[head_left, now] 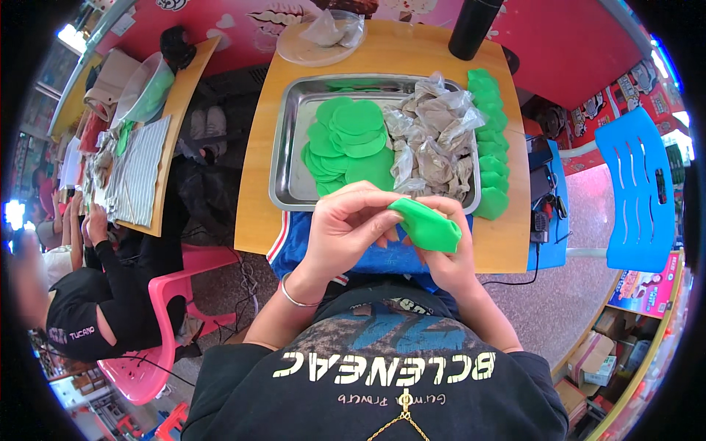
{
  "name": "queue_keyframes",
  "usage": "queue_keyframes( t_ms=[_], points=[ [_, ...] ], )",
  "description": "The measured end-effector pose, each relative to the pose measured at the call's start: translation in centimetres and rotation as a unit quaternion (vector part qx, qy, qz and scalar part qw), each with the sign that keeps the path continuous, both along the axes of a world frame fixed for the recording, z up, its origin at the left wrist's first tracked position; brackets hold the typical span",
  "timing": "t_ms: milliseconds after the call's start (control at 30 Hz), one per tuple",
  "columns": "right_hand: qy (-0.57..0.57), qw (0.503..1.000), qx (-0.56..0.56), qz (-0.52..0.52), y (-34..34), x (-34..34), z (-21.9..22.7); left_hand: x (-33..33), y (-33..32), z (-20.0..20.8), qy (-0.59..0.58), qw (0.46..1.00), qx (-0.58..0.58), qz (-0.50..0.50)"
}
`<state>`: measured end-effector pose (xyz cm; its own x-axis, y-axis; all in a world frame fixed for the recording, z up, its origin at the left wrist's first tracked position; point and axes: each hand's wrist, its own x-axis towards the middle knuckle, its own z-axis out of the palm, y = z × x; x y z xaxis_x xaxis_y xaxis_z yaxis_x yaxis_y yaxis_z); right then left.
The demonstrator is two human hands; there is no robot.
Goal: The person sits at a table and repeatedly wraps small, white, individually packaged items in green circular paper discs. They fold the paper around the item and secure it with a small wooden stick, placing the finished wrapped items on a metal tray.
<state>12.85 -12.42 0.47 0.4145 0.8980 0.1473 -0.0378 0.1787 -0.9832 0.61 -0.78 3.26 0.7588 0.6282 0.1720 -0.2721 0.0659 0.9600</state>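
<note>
Just in front of the metal tray, my left hand pinches the edge of a green, soft-looking piece between thumb and fingers. My right hand grips the same piece from behind and below. A bit of beige shows at its upper edge; what is inside is mostly hidden. On the tray's left side lies a heap of flat green discs. Its right side holds several greyish-brown lumps in clear plastic bags. Overlapping green pieces run in a row along the tray's right side.
The wooden table carries a black cylinder and a shallow clear dish at its far side. A blue chair stands right. To the left, a person in black works at another table, beside a pink chair.
</note>
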Motion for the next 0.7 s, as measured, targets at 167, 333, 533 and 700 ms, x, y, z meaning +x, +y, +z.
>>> queue_keyframes(
  t_ms=[167,333,533,700],
  points=[
    [-0.041,0.996,0.078,-0.022,-0.1,0.4,0.1,-0.2,0.1,0.4,0.028,0.999,0.032,-0.007],
    [0.045,0.997,0.053,-0.036,-0.5,0.5,-0.6,-0.2,0.2,0.5,0.002,0.998,0.057,0.015],
    [-0.098,0.989,0.068,-0.086,0.5,-0.1,0.6,0.1,-0.2,0.8,0.017,0.993,0.108,0.032],
    [0.075,0.995,0.060,-0.037,-0.5,0.1,-0.7,0.0,-0.4,0.6,0.020,0.998,0.050,0.025]
  ],
)
